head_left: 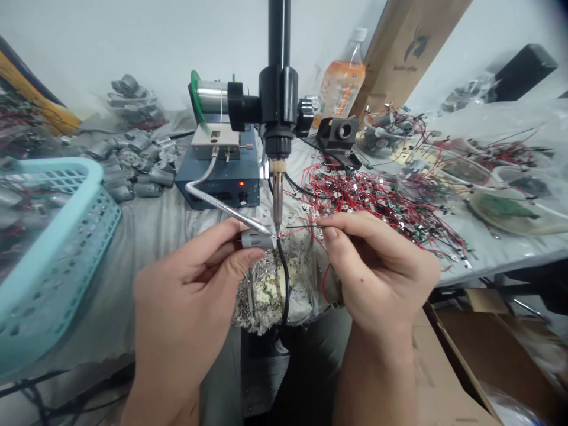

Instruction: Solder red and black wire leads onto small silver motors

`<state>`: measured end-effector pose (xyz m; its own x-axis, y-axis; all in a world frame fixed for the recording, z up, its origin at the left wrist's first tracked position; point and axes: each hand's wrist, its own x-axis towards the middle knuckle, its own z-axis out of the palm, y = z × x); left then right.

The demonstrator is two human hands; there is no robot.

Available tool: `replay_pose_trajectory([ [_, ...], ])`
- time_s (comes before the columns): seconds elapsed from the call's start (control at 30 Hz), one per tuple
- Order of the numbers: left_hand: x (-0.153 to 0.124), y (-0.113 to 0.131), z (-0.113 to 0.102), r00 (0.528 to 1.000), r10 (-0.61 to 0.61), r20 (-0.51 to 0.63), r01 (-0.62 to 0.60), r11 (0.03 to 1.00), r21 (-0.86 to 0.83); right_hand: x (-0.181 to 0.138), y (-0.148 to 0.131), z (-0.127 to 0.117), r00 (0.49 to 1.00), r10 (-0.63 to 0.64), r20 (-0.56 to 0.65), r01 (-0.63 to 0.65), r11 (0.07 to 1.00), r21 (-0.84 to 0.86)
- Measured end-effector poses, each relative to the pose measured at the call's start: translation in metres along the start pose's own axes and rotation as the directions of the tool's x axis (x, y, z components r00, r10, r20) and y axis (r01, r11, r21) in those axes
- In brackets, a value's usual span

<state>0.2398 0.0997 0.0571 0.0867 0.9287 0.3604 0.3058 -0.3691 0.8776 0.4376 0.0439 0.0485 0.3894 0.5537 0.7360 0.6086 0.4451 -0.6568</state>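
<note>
My left hand (195, 284) pinches a small grey motor (257, 239) and holds it right under the tip of a soldering iron (277, 195) fixed upright on a black stand (278, 89). My right hand (377, 266) pinches a thin red and black wire (306, 228) and points its end at the motor's terminal by the iron tip. A flexible metal solder feed tube (222, 204) ends at the same spot. Both hands are closed on what they hold.
A blue soldering station (222, 177) with a solder spool (210, 97) stands behind. A pile of red wires (377, 195) lies to the right, grey motors (133, 160) at the back left, a light blue basket (53, 254) at left. An orange drink bottle (344, 83) and cardboard boxes (465, 355) are nearby.
</note>
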Motion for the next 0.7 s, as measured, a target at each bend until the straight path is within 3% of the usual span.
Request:
replay_pose_trajectory([
  [0.7,-0.0016,0.0013,-0.0014,1.000,-0.028,-0.006,0.028,0.998,0.061,0.0001,-0.0010,-0.0026,0.999,-0.031,0.037,0.029,0.999,0.045],
])
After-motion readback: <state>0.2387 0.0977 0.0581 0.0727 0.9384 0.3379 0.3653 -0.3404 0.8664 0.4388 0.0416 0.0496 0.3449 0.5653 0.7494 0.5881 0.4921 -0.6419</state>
